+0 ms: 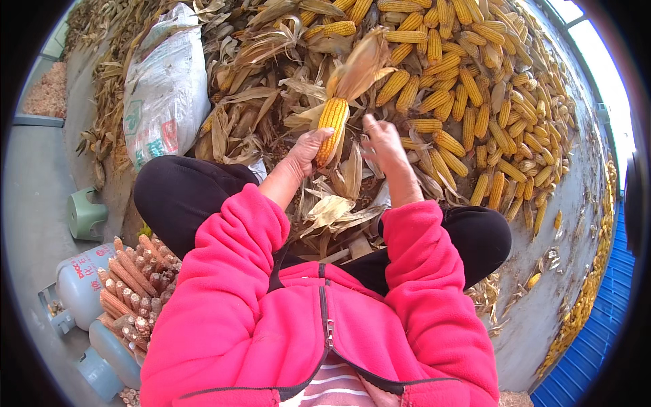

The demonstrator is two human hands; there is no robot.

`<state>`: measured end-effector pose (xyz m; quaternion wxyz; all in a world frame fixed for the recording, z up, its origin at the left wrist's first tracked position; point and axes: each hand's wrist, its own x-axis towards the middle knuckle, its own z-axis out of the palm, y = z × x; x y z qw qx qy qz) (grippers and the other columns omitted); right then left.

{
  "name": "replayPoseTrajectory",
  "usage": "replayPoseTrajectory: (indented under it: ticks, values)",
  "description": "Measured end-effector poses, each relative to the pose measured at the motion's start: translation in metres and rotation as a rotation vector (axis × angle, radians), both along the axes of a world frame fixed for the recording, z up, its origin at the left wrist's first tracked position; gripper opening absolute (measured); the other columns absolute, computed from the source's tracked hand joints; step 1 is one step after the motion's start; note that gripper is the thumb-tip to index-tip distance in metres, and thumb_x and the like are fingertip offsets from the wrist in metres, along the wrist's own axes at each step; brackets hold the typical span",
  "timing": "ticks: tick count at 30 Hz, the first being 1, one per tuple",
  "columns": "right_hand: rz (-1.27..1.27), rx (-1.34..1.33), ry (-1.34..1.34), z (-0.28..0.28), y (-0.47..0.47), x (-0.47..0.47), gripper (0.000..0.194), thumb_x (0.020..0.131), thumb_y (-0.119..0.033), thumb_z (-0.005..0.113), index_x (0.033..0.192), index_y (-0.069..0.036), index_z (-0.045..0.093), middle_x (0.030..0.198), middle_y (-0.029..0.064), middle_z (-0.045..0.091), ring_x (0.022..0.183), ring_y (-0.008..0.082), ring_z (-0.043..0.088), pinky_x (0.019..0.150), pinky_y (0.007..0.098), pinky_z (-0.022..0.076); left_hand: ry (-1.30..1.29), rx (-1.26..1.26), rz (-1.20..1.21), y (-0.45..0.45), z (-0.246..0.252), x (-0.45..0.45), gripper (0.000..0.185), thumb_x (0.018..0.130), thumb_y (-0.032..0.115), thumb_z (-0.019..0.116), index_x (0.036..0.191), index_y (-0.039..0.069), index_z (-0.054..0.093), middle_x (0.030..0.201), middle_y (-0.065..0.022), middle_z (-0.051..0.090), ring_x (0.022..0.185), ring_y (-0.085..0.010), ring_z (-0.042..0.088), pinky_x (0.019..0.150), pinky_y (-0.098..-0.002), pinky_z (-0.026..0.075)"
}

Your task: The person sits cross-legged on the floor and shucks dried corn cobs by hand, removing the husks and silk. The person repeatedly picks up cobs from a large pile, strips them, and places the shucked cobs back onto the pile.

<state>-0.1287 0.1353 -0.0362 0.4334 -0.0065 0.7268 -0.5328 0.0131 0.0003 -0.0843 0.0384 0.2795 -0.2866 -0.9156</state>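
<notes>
My left hand (308, 150) grips the lower end of an ear of corn (333, 124) with yellow kernels, the thumb pressed on its side. Dry husk leaves (362, 63), blurred at the edges, stay attached at its far end and spread away from me. To the right of the ear, apart from it, my right hand (385, 142) is raised with nothing in it; its fingers are slightly blurred and spread. Loose husks (330, 211) lie beneath both hands, between my bent legs.
A heap of husked corn ears (457, 96) spreads ahead and right. At left stand a white woven sack (168, 86), a green plastic stool (87, 213), stacked bare cobs (135, 285) and gas cylinders (81, 280). More corn (580, 310) lines the far right edge.
</notes>
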Motion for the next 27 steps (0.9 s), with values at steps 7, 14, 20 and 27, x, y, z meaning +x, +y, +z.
replayPoseTrajectory:
  ticks: [7,14,20,27]
  values:
    - [0.309,-0.281,-0.411,-0.005,-0.009,0.041,0.029,0.091,-0.02,0.065,0.106,0.005,0.061,0.092,0.0118,0.068,0.076,0.0196,0.069,0.071,0.0308,0.0583,0.081,-0.021,0.088,0.0,-0.01,0.003,0.04,0.085,0.031,0.068,0.112,0.004,0.058,0.093,-0.0057,0.065,0.078,-0.0161,0.064,0.069,-0.031,0.055]
    - [0.266,-0.227,-0.406,-0.003,-0.001,0.026,0.014,0.088,-0.014,0.067,0.094,-0.002,0.061,0.077,0.0038,0.065,0.06,0.0104,0.062,0.055,0.0256,0.0549,0.045,-0.114,0.061,0.003,0.012,-0.001,0.035,0.09,0.029,0.064,0.114,0.005,0.055,0.093,-0.0055,0.064,0.075,-0.0168,0.065,0.068,-0.0302,0.056]
    - [-0.376,-0.968,-0.615,-0.023,0.004,-0.049,0.016,0.097,-0.015,0.053,0.096,-0.001,0.059,0.089,0.0122,0.066,0.078,0.0225,0.065,0.072,0.0349,0.0568,-0.11,-0.181,-0.219,0.003,0.015,0.01,0.038,0.088,0.035,0.067,0.109,0.006,0.054,0.087,-0.0065,0.062,0.062,-0.0132,0.063,0.051,-0.0278,0.055]
    - [-0.706,-0.741,-0.399,-0.009,-0.001,-0.041,0.038,0.099,-0.035,0.05,0.115,0.0,0.05,0.118,0.0169,0.057,0.109,0.0304,0.056,0.092,0.0473,0.0503,-0.234,-0.357,-0.22,0.015,0.022,0.008,0.043,0.086,0.033,0.068,0.114,0.004,0.051,0.084,-0.0053,0.061,0.059,-0.0129,0.061,0.046,-0.0255,0.051]
